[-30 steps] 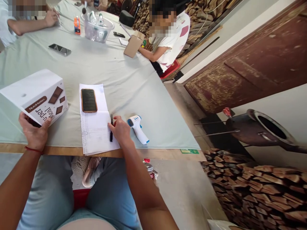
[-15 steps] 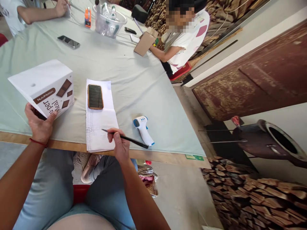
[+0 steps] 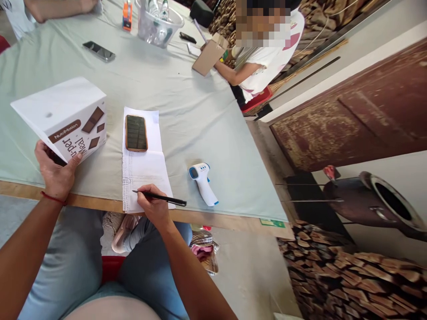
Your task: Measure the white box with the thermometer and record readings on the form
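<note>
My left hand grips the near end of a white box printed "NutriMotion" with brown bar pictures, its thumb on the printed side. In my right hand is a black pen, pinched between thumb and fingers, its tip over the lower left of a white paper sheet. Whether the tip touches the paper I cannot tell. A smartphone in a brown case lies on the upper half of the sheet. Right of the paper rests a white and blue infrared thermometer.
Farther back on the cloth-covered table are another phone, an orange tape dispenser and a clear tub of bottles. A person across holds a cardboard box. Another person's forearm rests at the far left.
My right hand has moved left and slightly down with the pen, bringing its tip to the paper's left part. My left hand still holds the white box. The view has shifted slightly.
</note>
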The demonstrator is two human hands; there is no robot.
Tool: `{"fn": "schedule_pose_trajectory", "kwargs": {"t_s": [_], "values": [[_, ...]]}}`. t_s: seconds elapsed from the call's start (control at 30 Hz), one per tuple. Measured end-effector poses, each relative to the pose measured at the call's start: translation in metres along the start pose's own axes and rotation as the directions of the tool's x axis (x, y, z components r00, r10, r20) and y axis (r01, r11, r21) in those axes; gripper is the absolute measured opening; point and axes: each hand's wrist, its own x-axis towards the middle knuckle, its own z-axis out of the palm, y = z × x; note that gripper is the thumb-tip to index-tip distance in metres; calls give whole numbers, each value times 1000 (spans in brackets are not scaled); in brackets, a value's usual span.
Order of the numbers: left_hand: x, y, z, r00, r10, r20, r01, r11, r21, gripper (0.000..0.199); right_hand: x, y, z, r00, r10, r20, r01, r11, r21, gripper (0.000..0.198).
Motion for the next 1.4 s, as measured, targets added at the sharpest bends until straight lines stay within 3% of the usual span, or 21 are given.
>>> {"fn": "schedule_pose_trajectory", "kwargs": {"t_s": [0.8,1.4], "values": [[1,-17,-2,992,123,14,-123,992,-28,90,0,6,0,989,-142,32,145,985,-96,12],[0,-22,-3,994,105,10,-105,994,-7,94,0,9,0,981,-195,12,196,976,-95,10]]}}
